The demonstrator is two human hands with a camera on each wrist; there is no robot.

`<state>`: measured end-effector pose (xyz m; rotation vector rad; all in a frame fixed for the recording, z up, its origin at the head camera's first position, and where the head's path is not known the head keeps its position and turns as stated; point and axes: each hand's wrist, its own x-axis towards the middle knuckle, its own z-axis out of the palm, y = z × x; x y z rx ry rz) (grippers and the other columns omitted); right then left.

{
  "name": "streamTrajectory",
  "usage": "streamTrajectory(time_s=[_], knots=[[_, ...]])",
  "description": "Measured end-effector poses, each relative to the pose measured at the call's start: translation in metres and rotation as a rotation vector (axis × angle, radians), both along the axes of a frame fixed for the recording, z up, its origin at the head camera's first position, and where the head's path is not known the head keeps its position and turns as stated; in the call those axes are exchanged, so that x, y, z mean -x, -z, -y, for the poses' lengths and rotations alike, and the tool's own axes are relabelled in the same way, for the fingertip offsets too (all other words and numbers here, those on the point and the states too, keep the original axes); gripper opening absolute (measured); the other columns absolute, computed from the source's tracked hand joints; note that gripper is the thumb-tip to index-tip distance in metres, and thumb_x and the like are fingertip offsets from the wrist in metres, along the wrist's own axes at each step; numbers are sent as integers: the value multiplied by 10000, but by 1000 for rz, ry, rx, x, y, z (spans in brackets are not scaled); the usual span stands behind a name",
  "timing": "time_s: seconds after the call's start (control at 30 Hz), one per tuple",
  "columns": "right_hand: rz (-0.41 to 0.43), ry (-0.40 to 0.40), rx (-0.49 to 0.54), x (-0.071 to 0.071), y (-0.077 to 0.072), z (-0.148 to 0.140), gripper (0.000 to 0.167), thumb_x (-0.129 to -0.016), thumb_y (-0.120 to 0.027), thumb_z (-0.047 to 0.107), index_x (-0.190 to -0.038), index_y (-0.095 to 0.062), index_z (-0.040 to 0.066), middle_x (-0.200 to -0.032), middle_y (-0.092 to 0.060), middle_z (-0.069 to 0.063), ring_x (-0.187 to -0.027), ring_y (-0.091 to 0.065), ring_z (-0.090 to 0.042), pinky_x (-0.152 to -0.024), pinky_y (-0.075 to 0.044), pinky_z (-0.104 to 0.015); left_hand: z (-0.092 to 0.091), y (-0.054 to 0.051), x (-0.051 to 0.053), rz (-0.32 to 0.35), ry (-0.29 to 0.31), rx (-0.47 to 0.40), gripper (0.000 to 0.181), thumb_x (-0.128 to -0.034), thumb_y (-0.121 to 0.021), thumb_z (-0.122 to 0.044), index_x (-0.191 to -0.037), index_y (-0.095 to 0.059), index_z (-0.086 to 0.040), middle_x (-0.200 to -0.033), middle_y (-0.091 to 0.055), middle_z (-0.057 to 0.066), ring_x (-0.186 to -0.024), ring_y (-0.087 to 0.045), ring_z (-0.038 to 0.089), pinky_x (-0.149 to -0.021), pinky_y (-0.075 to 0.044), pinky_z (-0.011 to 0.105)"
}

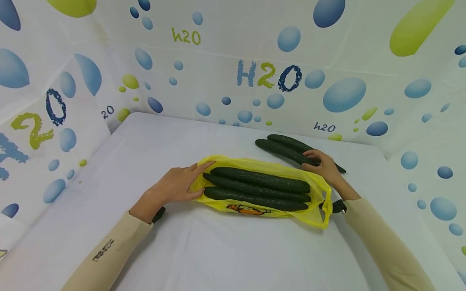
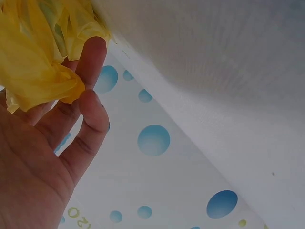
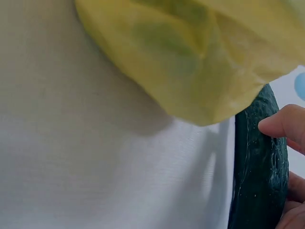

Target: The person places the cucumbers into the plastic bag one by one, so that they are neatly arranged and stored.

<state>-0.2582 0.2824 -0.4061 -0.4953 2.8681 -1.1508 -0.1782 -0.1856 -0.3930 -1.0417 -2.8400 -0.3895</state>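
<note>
A yellow plastic bag [image 1: 251,163] lies on its side with its mouth spread, and three dark green cucumbers [image 1: 260,178] rest side by side in it. My left hand [image 1: 178,184] holds the bag's left end, thumb and fingers spread along its edge. In the left wrist view the crumpled bag [image 2: 38,67] lies against the fingers. Behind the bag, my right hand [image 1: 327,169] grips the nearer of two loose cucumbers [image 1: 278,149]. The right wrist view shows the thumb on this cucumber [image 3: 259,157], with other fingers at its far side. The farther cucumber [image 1: 289,140] lies alongside, partly hidden.
A white cloth covers the table [image 1: 218,250]. Behind and at the sides hang white sheets [image 1: 233,52] printed with blue and green drops. The bag's handle loops [image 1: 324,210] stick out at its right end, beside a black strap on the right wrist.
</note>
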Motion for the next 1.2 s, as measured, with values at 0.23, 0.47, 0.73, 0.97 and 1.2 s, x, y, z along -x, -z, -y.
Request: streamTrajectory(time_s=[0.23, 0.47, 0.73, 0.97, 1.2], knots=[[-86, 11, 11, -2, -2, -7, 386, -922, -663, 158, -1269, -562, 21, -1264, -560, -310, -1140, -533, -473, -936, -406, -630, -1, -1, 0, 12, 1, -10, 745, -853, -633, -278, -1506, -304, -140, -1107, -628, 150, -460, -334, 90, -463, -345, 243], [-161, 35, 31, -9, -11, -10, 354, -903, -676, 103, -1224, -584, -12, -1212, -587, -324, -1113, -549, -478, -954, -403, -618, 0, -1, 1, 1, -10, -7, 748, -851, -635, -281, -1508, -302, -146, -1085, -628, 145, -467, -350, 93, -472, -359, 249], [-213, 45, 43, -21, -22, -11, 363, -885, -692, 97, -1219, -601, -11, -1202, -608, -289, -1096, -566, -447, -937, -408, -615, 0, 0, 1, -6, -4, -10, 751, -851, -634, -283, -1509, -300, -145, -943, -602, 101, -459, -339, 91, -466, -353, 247], [-260, 68, 35, -40, -38, -9, 339, -880, -701, 90, -1204, -628, 20, -1185, -632, -214, -1013, -589, -59, -866, -451, -284, -1, 0, 0, 9, -4, -19, 758, -852, -634, -278, -1517, -293, -151, -1127, -624, 152, -456, -327, 82, -459, -344, 238], [-327, 39, 122, -56, -48, -1, 367, -831, -720, -14, -1188, -639, -4, -1167, -630, -193, -986, -528, 128, -802, -411, -65, 0, 1, 1, 12, -8, -18, 760, -858, -621, -265, -1526, -272, -164, -1104, -622, 140, -461, -330, 82, -466, -351, 238]])
